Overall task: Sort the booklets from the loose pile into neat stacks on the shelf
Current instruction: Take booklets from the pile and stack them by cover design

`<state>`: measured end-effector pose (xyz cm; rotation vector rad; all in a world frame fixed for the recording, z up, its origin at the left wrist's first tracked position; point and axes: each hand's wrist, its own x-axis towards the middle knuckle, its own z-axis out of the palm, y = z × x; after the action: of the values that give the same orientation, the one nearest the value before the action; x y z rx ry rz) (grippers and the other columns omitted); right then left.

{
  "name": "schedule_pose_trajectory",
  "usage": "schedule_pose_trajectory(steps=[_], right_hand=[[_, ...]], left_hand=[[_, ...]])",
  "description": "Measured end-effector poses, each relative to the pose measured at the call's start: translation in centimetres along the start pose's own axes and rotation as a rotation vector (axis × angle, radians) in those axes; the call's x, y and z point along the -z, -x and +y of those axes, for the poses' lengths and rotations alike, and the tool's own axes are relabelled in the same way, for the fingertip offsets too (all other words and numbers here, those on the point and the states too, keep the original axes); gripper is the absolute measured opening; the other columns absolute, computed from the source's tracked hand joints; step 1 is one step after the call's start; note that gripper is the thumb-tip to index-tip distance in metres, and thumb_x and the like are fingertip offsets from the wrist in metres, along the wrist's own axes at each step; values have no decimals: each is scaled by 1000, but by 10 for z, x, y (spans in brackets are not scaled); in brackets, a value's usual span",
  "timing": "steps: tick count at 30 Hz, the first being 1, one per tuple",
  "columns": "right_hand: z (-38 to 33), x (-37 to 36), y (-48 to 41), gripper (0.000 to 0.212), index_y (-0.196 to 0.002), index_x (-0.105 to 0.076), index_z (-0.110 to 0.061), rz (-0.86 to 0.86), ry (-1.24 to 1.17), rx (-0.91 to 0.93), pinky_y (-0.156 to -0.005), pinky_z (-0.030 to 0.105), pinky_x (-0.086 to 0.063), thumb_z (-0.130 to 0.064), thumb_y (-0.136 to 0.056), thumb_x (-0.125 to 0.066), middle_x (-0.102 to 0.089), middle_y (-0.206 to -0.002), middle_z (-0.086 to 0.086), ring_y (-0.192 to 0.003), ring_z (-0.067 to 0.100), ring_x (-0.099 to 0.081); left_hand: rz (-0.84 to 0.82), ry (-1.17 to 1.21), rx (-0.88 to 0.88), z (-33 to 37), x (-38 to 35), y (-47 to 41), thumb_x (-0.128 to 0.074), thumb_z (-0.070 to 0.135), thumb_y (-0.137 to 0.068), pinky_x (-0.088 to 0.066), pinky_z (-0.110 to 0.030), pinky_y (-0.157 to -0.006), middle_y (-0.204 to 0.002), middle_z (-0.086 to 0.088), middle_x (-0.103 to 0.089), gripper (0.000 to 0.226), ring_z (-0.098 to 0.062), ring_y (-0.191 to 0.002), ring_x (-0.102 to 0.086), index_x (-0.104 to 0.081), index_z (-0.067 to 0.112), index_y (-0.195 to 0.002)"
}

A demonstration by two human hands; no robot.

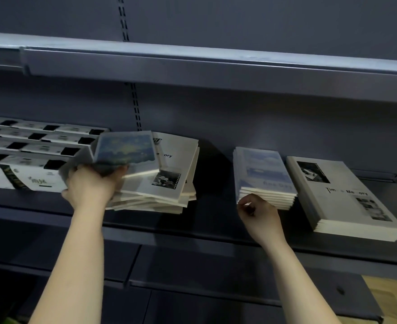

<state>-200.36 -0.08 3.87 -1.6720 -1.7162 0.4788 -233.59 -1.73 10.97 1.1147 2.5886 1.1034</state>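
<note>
Left portion of the shelf (pixel 211 220): rows of white packs (pixel 36 146) with black squares, lying flat; beside them the left hand (pixel 92 183) grips the near edge of a blue-green booklet (pixel 125 148), fingers curled beneath it and thumb side on top; the booklet is blurred, cover up, raised just above the loose pile (pixel 160 185). Loose pile: white "Memory" booklets, edges fanned and unaligned, long axes running roughly front to back and leaning right toward the rear. Centre right: blue stack (pixel 263 174), squared, long axis front to back, title end toward the shelf's front edge. The right hand (pixel 259 213) sits at this stack's near left corner, fingers curled in with nothing visible between them; contact with the stack cannot be determined. Right: white stack (pixel 347 197), "Memory" covers, long axis front to back, near end angled rightward; it lies just beside the blue stack.
</note>
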Motion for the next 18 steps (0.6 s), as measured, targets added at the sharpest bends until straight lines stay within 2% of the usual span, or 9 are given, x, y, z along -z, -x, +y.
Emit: schedule_pose_trajectory(steps=[2, 4, 6, 8, 10, 12, 15, 18], right_hand=[[1, 0, 0, 1, -88, -63, -28, -2, -5, -1, -70, 29, -48, -28, -87, -63, -66, -82, -5, -79, 14, -61], [2, 1, 0, 1, -88, -62, -28, -3, -11, 1, -68, 28, -47, -28, -87, -63, -66, -82, -5, -78, 14, -61], [4, 3, 0, 3, -87, -62, -30, -8, -14, 3, -66, 27, -45, -28, -87, -63, -66, -80, -7, -76, 12, -61], [6, 6, 0, 4, -86, -61, -31, -13, -18, 8, -63, 26, -43, -27, -87, -63, -65, -77, -8, -74, 10, -61], [9, 9, 0, 6, -85, -60, -32, -21, -18, 10, -59, 23, -41, -27, -87, -63, -65, -74, -8, -70, 9, -60], [11, 12, -2, 7, -85, -59, -33, -29, -34, 8, -58, 21, -40, -28, -87, -63, -64, -73, -9, -68, 8, -60], [12, 17, -4, 7, -86, -59, -34, -38, -68, 21, -58, 20, -40, -28, -87, -64, -63, -72, -9, -67, 10, -61], [8, 24, -6, 5, -85, -61, -34, -40, -178, 60, -57, 20, -46, -31, -89, -62, -62, -73, -9, -64, 11, -63]], left_hand=[[87, 25, -69, 6, 1, 1, -74, 57, -69, -35, -53, -98, -126, -23, -54, 83, -40, -120, -45, -48, 4, -127], [155, 90, -149, 13, -1, 4, -76, 37, -76, -37, -50, -96, -120, -26, -57, 70, -43, -114, -51, -44, 1, -126], [206, 186, -231, 20, -4, 10, -63, 20, -89, -42, -48, -88, -113, -29, -61, 49, -46, -103, -57, -39, 1, -128], [255, 264, -290, 24, -6, 14, -52, 15, -95, -44, -46, -80, -110, -29, -62, 39, -46, -97, -60, -38, 3, -129], [269, 368, -324, 24, -8, 19, -50, 13, -96, -43, -39, -76, -112, -26, -63, 34, -43, -97, -60, -39, 5, -127], [220, 541, -311, 27, -10, 23, -50, 11, -95, -45, -33, -75, -116, -14, -62, 32, -35, -100, -60, -41, 11, -126], [6, 987, -236, 40, -14, 38, -52, 7, -93, -58, -33, -61, -117, 4, -56, 30, -20, -98, -64, -43, 23, -117], [-193, 1257, -203, 60, -25, 63, -55, 3, -93, -59, -34, -59, -119, 1, -53, 32, -22, -95, -68, -44, 28, -109]])
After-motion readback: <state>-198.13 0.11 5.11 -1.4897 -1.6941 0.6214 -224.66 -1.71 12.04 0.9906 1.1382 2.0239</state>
